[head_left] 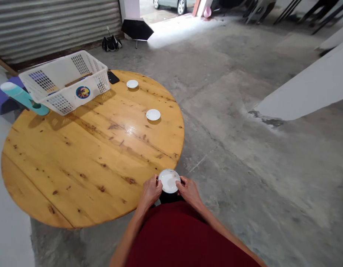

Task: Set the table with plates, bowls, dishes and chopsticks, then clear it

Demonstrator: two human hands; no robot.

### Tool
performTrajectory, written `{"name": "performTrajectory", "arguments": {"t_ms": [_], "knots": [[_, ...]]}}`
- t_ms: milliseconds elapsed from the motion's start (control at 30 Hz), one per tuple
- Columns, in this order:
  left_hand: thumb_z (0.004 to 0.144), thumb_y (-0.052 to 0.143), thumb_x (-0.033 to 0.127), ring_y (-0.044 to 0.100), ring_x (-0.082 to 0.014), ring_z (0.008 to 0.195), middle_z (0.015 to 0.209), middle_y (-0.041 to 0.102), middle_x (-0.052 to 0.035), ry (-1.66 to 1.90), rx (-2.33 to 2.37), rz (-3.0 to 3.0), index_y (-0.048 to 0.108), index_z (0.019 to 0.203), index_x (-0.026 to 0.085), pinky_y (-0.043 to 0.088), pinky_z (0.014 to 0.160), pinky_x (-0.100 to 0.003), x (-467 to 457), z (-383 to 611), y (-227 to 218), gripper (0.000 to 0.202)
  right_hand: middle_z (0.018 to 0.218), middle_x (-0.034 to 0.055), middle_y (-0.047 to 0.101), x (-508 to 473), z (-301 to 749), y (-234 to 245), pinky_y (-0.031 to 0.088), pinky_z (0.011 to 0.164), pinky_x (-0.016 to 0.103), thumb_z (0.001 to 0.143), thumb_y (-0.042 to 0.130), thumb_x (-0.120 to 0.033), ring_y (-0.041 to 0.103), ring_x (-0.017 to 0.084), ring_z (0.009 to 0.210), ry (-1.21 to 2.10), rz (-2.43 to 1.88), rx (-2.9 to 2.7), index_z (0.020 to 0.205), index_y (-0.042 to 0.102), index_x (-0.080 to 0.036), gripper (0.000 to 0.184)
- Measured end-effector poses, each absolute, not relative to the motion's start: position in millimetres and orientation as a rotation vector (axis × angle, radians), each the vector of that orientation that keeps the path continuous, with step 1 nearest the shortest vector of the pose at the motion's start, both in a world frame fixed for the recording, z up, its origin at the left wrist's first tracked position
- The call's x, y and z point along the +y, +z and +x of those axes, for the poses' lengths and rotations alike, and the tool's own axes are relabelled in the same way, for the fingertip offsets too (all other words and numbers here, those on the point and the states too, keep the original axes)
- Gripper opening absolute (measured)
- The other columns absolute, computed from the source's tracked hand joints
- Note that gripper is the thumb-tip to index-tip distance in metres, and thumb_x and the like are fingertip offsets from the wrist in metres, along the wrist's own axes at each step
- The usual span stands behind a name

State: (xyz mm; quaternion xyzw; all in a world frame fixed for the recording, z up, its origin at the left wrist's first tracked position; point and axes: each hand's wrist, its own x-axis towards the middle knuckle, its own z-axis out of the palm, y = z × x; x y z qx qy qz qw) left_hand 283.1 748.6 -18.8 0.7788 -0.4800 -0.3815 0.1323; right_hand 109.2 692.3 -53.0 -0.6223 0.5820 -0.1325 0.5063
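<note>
A small white saucer (168, 181) hangs at the near right edge of the round wooden table (85, 155), just off its rim. My left hand (150, 192) grips the saucer's left edge with curled fingers, and my right hand (189, 190) grips its right edge the same way. Two more white saucers lie on the table: one (153, 114) near the right side, one (132, 83) farther back.
A white plastic basket (64, 81) stands at the table's far left, with a teal object (22, 98) beside it and a black phone (113, 77) behind it. A folded black umbrella (137, 29) lies on the concrete floor. A metal shutter (49, 26) closes the back left.
</note>
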Motion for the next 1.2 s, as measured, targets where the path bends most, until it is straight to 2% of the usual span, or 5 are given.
{"name": "performTrajectory", "arguments": {"t_ms": [400,600,900,1100,1200], "knots": [[0.098,0.044,0.023,0.068,-0.0204,0.088,0.094,0.075,-0.0073,-1.071,-1.490,2.291,0.068,0.110,0.016,0.043,0.077,-0.027,678,241,-8,0.028,0.064,0.0042,0.061,636,67,-55,0.049,0.050,0.025,0.074,0.040,-0.054,0.058,0.016,0.052,-0.427,-1.426,1.415,0.095,0.069,-0.012,0.055],[0.097,0.044,0.023,0.069,-0.0228,0.095,0.102,0.075,-0.0099,-1.076,-1.547,2.295,0.067,0.109,0.016,0.044,0.079,-0.029,595,171,-12,0.027,0.067,0.0061,0.063,556,-5,-58,0.050,0.050,0.027,0.074,0.042,-0.057,0.059,0.017,0.053,-0.418,-1.405,1.453,0.088,0.066,-0.015,0.050],[0.098,0.043,0.026,0.070,-0.0254,0.097,0.105,0.075,-0.0107,-1.140,-1.420,2.298,0.064,0.116,0.019,0.045,0.080,-0.030,496,75,-5,0.029,0.067,0.0070,0.066,428,-105,-54,0.049,0.054,0.027,0.078,0.047,-0.055,0.061,0.019,0.056,-0.294,-1.562,1.400,0.094,0.071,-0.013,0.051],[0.097,0.045,0.026,0.070,-0.0239,0.093,0.099,0.076,-0.0080,-1.132,-1.167,2.370,0.064,0.116,0.019,0.044,0.077,-0.030,480,76,-11,0.028,0.063,0.0056,0.062,387,-89,-56,0.046,0.057,0.025,0.081,0.044,-0.051,0.057,0.016,0.058,-0.198,-1.733,1.261,0.080,0.068,-0.014,0.044],[0.099,0.044,0.027,0.069,-0.0209,0.087,0.094,0.075,-0.0059,-1.074,-0.994,2.389,0.065,0.113,0.019,0.043,0.074,-0.028,473,93,-12,0.026,0.064,0.0058,0.062,368,-62,-57,0.045,0.059,0.024,0.081,0.043,-0.050,0.056,0.016,0.060,-0.164,-1.795,1.175,0.082,0.069,-0.014,0.044]]}}
